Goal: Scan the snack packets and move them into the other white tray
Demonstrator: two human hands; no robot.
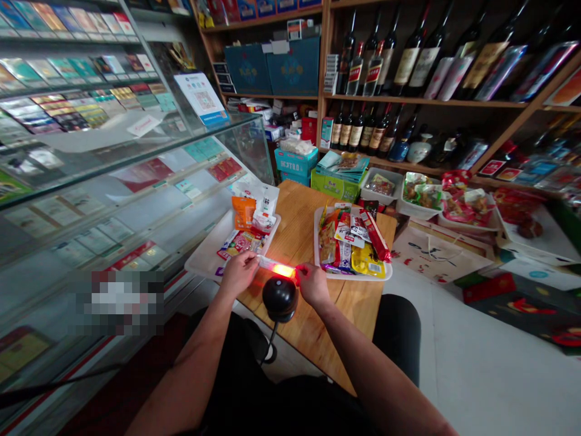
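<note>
Holding a red-lit, illegible packet (278, 267) are left hand (239, 274) and right hand (313, 283).

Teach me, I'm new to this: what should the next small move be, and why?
Probably steady the slim item: the left hand and right hand hold its ends, and red-orange light falls across it beside the black device.
</note>
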